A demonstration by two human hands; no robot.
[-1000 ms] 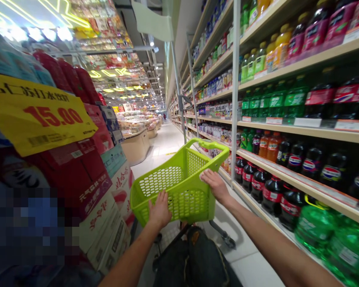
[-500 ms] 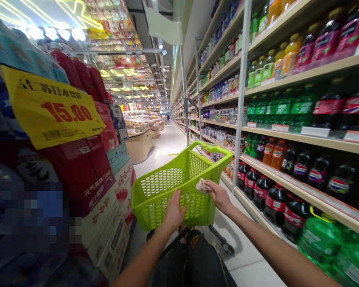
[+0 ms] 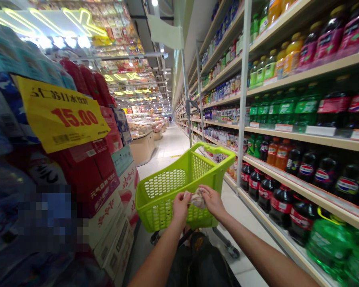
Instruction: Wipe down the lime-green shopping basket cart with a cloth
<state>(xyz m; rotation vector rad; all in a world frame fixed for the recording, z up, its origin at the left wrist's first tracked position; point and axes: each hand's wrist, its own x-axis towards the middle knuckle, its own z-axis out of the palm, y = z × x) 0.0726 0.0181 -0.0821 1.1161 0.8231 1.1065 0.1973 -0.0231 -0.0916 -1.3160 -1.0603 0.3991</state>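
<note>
A lime-green plastic basket (image 3: 164,187) rides on a wheeled trolley in the aisle straight ahead of me. Just above its near rim, my left hand (image 3: 180,207) and my right hand (image 3: 213,201) meet, both pinching a small crumpled whitish piece of paper or wrapper (image 3: 198,198) between them. Through its mesh the basket looks empty. A dark bag (image 3: 202,261) hangs below my forearms, near the trolley frame.
On the right, long shelves (image 3: 302,133) carry soda and juice bottles, with green bottle packs (image 3: 332,243) low down. At the left, stacked red cartons (image 3: 92,179) bear a yellow 15.00 price sign (image 3: 62,115). Tiled floor (image 3: 170,149) runs ahead past display counters.
Both hands have left the basket rim and come together over its near edge, now holding the crumpled piece between them. The view has edged slightly forward.
</note>
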